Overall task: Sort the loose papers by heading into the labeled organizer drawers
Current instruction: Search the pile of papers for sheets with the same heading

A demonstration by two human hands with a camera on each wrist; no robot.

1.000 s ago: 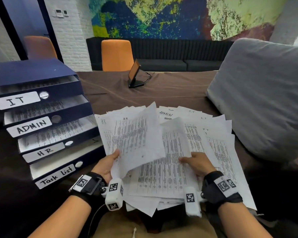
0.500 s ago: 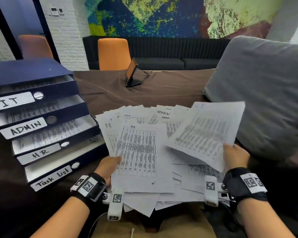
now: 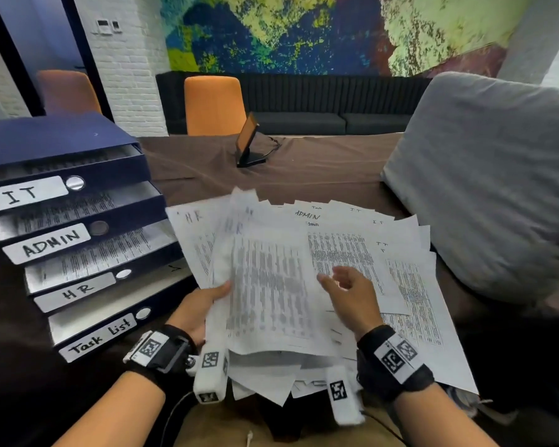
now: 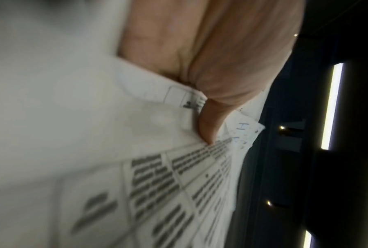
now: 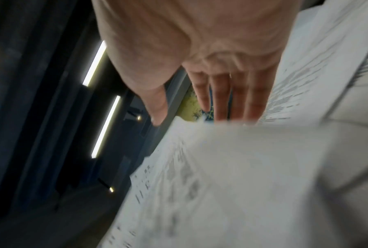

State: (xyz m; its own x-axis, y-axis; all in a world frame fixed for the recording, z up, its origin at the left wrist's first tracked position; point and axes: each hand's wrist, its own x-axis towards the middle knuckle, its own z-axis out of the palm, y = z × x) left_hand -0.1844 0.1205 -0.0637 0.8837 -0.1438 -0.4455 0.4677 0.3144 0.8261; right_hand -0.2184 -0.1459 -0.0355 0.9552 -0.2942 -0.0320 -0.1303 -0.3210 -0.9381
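Brown cloth covers the surface (image 3: 320, 175) in front of me, with a painted wall of blue, green and yellow behind it and a grey cushion (image 3: 484, 175) at my right. At my left stands the dark blue organizer (image 3: 46, 140), its four drawers pulled out in steps, each with a white label in black marker: "IT" (image 3: 23, 195) on top, then "ADMIN" (image 3: 50, 243), "HR" (image 3: 78, 290) and "Task List" (image 3: 102, 335) lowest. Printed sheets lie in the upper three drawers.

The loose papers (image 3: 352, 253) are fanned across the surface just beside the organizer. Headings I can read on them are "HR" at the far left, "ADMIN" with "Admin" printed below it near the middle, a small "Task" and several "IT" marks toward the right; the tables of print are too blurred to read.

My left hand (image 3: 197, 311) grips the left edge of a small sheaf (image 3: 265, 285) marked "HR" — thumb on top, fingers underneath, as the left wrist view shows. My right hand (image 3: 352, 295) hovers over the pile with its fingers (image 5: 221, 100) straight and a little spread, holding nothing.

Half a second ago that right hand held a sheet lifted out toward the cushion; now that sheet is out of its grasp and the hand has come back toward the middle of the pile.
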